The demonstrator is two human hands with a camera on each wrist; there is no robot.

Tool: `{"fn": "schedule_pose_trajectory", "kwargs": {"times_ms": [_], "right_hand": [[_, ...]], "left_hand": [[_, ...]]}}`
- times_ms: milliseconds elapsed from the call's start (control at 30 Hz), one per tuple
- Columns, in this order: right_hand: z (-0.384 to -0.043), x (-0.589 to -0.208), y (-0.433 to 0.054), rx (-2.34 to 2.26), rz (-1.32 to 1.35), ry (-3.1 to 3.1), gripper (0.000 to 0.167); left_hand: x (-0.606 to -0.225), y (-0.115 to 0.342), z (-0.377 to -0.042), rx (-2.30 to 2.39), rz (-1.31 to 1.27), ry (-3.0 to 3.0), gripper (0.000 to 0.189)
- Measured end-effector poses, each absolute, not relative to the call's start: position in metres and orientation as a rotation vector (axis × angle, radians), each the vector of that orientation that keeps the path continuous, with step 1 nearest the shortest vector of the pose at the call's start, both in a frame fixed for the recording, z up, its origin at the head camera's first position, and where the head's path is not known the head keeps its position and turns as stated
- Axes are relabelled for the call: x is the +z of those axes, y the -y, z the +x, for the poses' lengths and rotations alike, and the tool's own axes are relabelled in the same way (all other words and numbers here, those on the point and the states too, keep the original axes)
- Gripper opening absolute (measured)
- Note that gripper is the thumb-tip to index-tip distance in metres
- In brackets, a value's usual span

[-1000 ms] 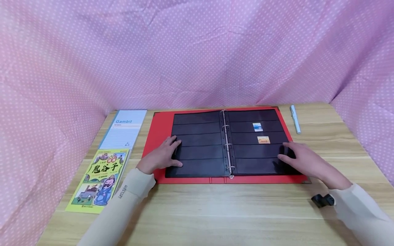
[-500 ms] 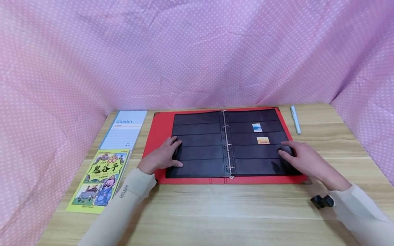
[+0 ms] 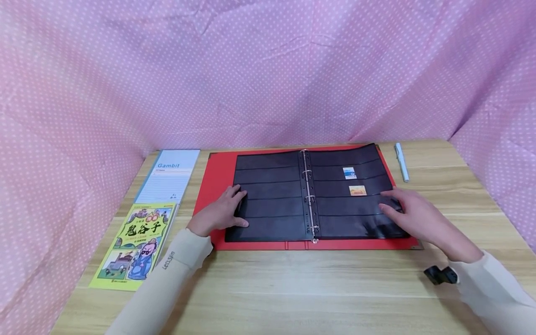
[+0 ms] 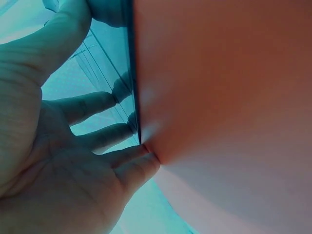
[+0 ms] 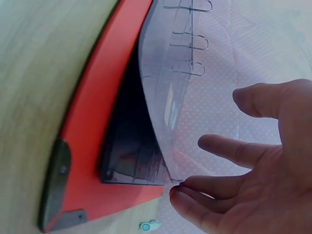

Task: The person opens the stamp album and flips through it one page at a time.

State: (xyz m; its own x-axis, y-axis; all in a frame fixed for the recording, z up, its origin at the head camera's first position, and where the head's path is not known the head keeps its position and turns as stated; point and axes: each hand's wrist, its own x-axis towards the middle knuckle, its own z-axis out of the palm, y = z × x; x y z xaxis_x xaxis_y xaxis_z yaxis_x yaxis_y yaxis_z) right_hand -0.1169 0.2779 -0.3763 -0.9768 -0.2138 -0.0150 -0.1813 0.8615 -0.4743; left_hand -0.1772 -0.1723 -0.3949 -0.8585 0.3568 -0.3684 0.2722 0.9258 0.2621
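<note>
A red ring binder (image 3: 213,186) lies spread on the table in the head view, with black pocket pages on both sides of its metal rings. My left hand (image 3: 219,210) rests at the outer edge of the left page (image 3: 270,190), thumb and fingertips on it. On the right page (image 3: 345,225), a blue-and-white stamp (image 3: 349,173) and an orange stamp (image 3: 358,190) sit in separate strips. My right hand (image 3: 420,221) touches that page's outer edge. From the right wrist view, the page (image 5: 168,92) bows up off the sheet below, its corner at my fingertips, thumb held apart.
A light blue notebook (image 3: 169,177) marked Gambit lies left of the binder. In front of it, close to my left sleeve, is a yellow-green comic book (image 3: 134,246). A pale blue pen (image 3: 401,163) lies right of the binder. Pink dotted cloth (image 3: 268,79) hangs behind the table.
The right page's outer edge has risen, its far corner now lifted off the binder. My right hand has shifted slightly at that edge. My left hand stays in place.
</note>
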Motion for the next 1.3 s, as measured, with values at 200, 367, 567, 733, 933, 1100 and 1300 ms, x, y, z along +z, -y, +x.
{"fn": "schedule_pose_trajectory", "kwargs": {"times_ms": [200, 367, 567, 733, 933, 1100, 1300], "right_hand": [[-0.114, -0.370, -0.276, -0.750, -0.311, -2.958, 0.052], [-0.111, -0.364, -0.270, -0.781, -0.361, -2.962, 0.051], [-0.107, -0.356, -0.261, -0.819, -0.437, -2.942, 0.050], [-0.106, -0.355, -0.257, -0.869, -0.535, -2.947, 0.046], [-0.105, -0.351, -0.256, -0.964, -0.658, -2.904, 0.045], [-0.108, -0.344, -0.259, -1.114, -0.815, -2.857, 0.049], [-0.113, -0.339, -0.262, -1.322, -1.005, -2.800, 0.048]], "left_hand": [[-0.394, 0.171, -0.177, 0.275, 0.457, -2.662, 0.094], [-0.394, 0.172, -0.176, 0.274, 0.464, -2.666, 0.093], [-0.395, 0.172, -0.176, 0.271, 0.470, -2.668, 0.093], [-0.394, 0.171, -0.176, 0.263, 0.472, -2.662, 0.093], [-0.394, 0.172, -0.176, 0.254, 0.476, -2.666, 0.093], [-0.394, 0.171, -0.177, 0.249, 0.478, -2.670, 0.094], [-0.393, 0.171, -0.177, 0.235, 0.471, -2.662, 0.094]]}}
